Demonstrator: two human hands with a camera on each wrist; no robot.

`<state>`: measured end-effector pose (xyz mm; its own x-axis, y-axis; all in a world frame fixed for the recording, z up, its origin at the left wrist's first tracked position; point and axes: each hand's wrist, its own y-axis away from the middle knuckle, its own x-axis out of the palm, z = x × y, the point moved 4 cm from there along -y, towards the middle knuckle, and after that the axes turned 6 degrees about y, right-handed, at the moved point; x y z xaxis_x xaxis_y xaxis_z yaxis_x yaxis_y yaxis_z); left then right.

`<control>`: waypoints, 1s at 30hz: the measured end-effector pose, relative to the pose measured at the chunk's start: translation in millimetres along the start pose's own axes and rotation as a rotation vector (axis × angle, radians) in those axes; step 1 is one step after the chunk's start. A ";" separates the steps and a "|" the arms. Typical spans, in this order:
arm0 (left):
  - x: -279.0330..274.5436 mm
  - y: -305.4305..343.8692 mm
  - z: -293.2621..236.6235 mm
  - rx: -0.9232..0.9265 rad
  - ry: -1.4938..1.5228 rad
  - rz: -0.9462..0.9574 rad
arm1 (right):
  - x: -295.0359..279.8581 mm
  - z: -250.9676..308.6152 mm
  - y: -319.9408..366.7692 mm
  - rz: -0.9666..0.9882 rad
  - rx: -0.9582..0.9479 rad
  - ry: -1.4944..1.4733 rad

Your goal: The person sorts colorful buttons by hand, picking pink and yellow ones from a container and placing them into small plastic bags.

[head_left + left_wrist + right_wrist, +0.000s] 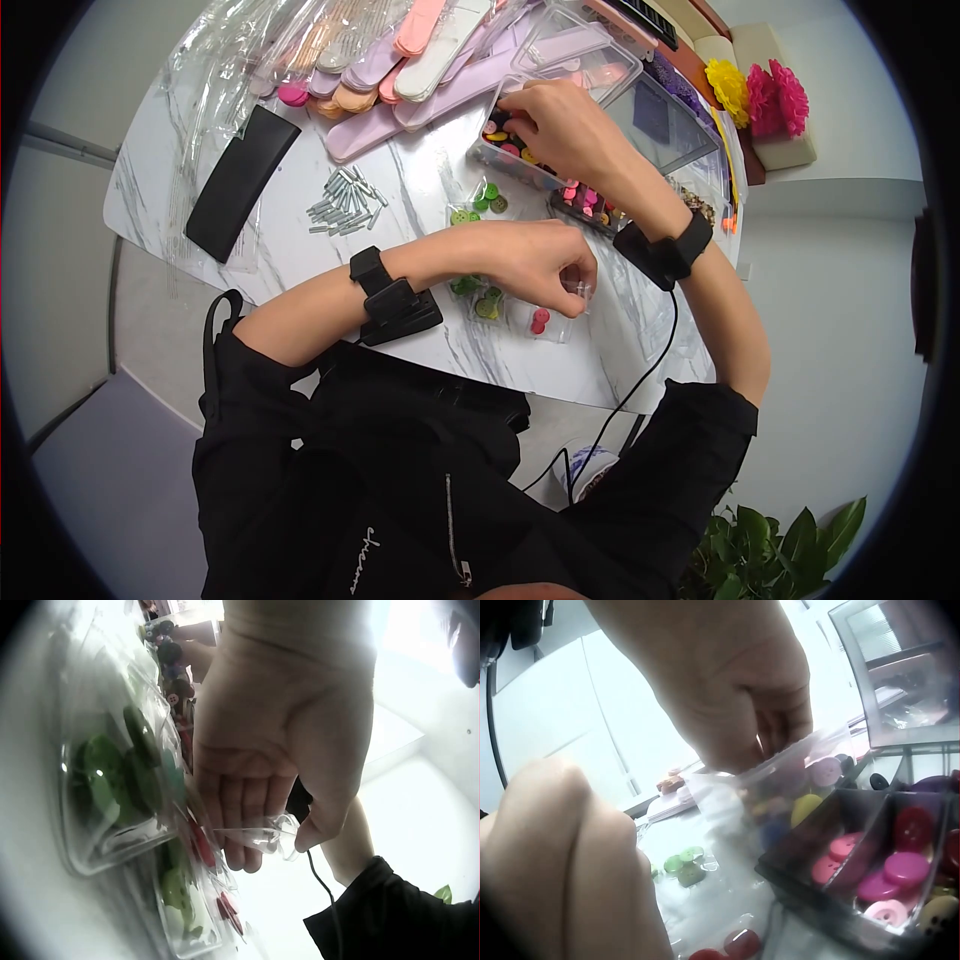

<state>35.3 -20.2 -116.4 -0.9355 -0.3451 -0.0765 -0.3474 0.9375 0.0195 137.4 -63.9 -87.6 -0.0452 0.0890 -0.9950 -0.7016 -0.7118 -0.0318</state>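
My left hand [540,262] pinches the top of a small clear bag holding red buttons [540,322]; in the left wrist view its thumb and fingers hold the crinkled plastic [277,836]. My right hand [568,125] reaches down into a clear box [535,172] of mixed buttons, its fingertips hidden. The right wrist view shows the right hand [727,690] with fingers bent behind a translucent edge [780,769]; whether they hold a button cannot be told. Small bags of green buttons [487,303] lie beside and under the left forearm.
A divided dark tray [855,885] of pink and red buttons sits beside the box. Silvery small tubes [345,200] and a black case [243,183] lie left. Pastel strips [440,80] and plastic wrapping fill the back. A black cable [640,385] hangs over the table's front edge.
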 end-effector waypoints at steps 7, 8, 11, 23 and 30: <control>0.3 -0.6 0.4 -0.004 0.006 0.001 | -5.0 -0.9 2.5 0.008 0.054 0.072; 0.2 -0.8 0.2 0.000 -0.004 -0.002 | -5.9 -0.7 2.7 0.001 0.062 0.088; -0.1 0.1 -0.4 0.001 0.006 -0.008 | -8.8 0.9 3.2 -0.011 0.085 0.103; 0.5 0.5 -1.0 0.035 -0.016 0.006 | -6.4 0.0 2.3 -0.054 -0.001 0.121; 3.1 1.7 0.0 0.038 -0.023 -0.010 | -25.2 -13.0 16.5 -0.039 0.265 -0.371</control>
<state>31.8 -19.6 -116.7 -0.9301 -0.3537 -0.0993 -0.3536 0.9352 -0.0190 136.2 -86.9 -64.2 -0.2326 0.3902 -0.8909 -0.8637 -0.5041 0.0047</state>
